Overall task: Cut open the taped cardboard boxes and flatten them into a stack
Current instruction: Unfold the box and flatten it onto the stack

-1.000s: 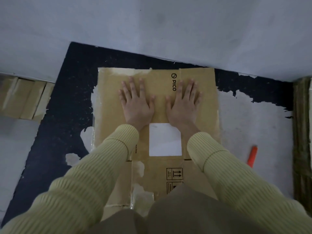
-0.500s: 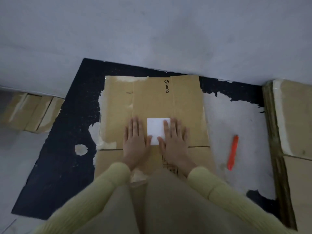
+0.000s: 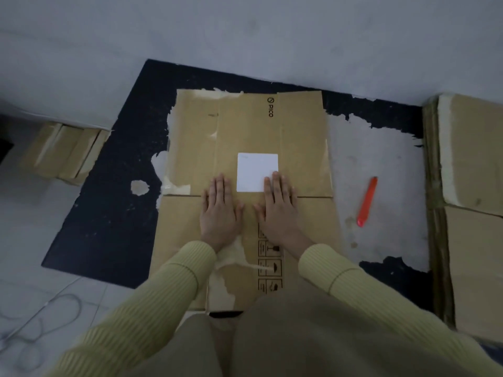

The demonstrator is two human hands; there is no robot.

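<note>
A flattened brown cardboard box point(image 3: 299, 148) with a white label point(image 3: 255, 170) and PICO print lies on a dark worn mat point(image 3: 109, 213) in front of me. My left hand point(image 3: 220, 210) and my right hand point(image 3: 277, 210) lie flat side by side on it, fingers straight, pressing near the fold line just below the label. The right fingertips overlap the label's lower corner. An orange cutter point(image 3: 367, 201) lies on the floor to the right of the box, untouched.
A tall stack of flattened cardboard point(image 3: 473, 186) stands at the right edge. More cardboard point(image 3: 65, 151) lies at the left by the wall. A white wall point(image 3: 245, 36) runs behind the mat. A thin cable point(image 3: 40, 317) loops on the tiles at lower left.
Both flat hands have slid from the box's far end back toward me, ending at the fold line below the white label. The view has pulled back.
</note>
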